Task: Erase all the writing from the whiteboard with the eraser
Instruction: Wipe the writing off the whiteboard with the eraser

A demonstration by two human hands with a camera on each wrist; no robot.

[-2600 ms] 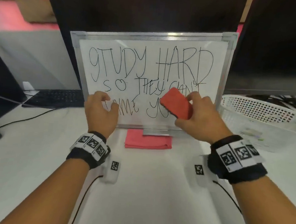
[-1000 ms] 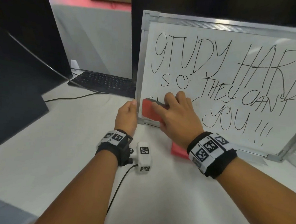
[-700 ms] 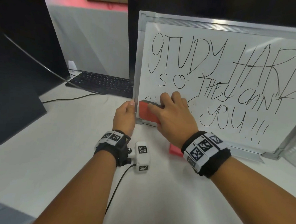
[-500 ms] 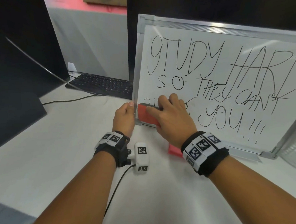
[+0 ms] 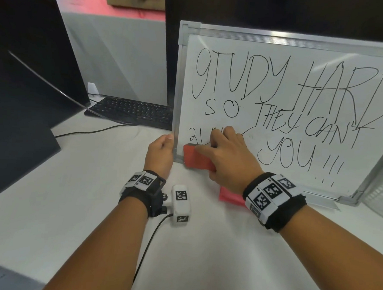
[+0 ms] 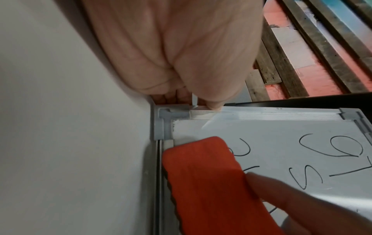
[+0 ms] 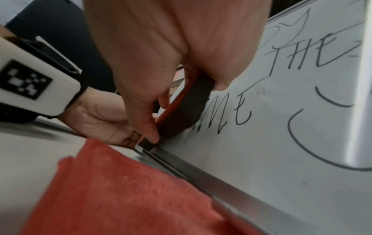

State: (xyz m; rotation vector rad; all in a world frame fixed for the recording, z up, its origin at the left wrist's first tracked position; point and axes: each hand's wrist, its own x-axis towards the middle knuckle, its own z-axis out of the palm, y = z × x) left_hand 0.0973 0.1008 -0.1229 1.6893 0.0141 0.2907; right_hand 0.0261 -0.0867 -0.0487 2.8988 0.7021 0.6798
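Nearest you, a red cloth (image 5: 230,196) lies on the table (image 5: 48,203) at the foot of the board (image 5: 325,70), partly under your right wrist. Your right hand (image 5: 227,162) grips the eraser (image 5: 195,159), thumb on one edge and fingers over the other, pressing it flat on the board's 7 o'clock corner, over the start of the bottom line. Your left hand (image 5: 159,154) pinches the frame at that corner. Both hands sit close together. Keyboard (image 5: 132,112) further back at 10 o'clock.
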